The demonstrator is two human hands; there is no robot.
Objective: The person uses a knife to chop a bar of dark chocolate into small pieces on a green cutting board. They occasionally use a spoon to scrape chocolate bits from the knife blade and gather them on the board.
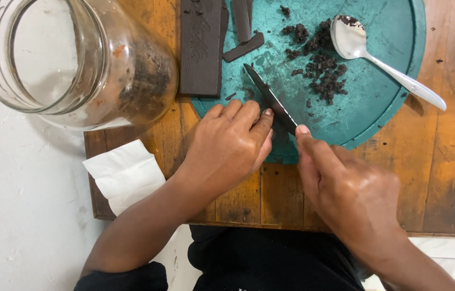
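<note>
Right hand: my right hand (346, 188) has its grip closed on the handle of the knife (270, 99), forefinger laid along the spine, blade slanting up and left across the board
Left hand: my left hand (227, 145) is curled, fingers pressed together, fingertips (264, 116) touching the blade's side near the handle; I cannot tell whether anything sits under them
Board: round teal cutting board (394, 48) on the wooden desk (448, 161), its near edge just under both hands
Chocolate: dark chocolate bar (200, 48) lies on the board's left edge, loose strips (243, 29) beside it, chopped bits (322, 64) heaped to the right, touching the spoon (383, 62)
Nearby: glass jar (71, 56) on its side at upper left, white napkin (125, 175) below it
Risk: I judge the left fingertips too close to the edge; a slip on a hard piece could nick them
Risk two: the jar could roll off the desk's left end if bumped
</note>
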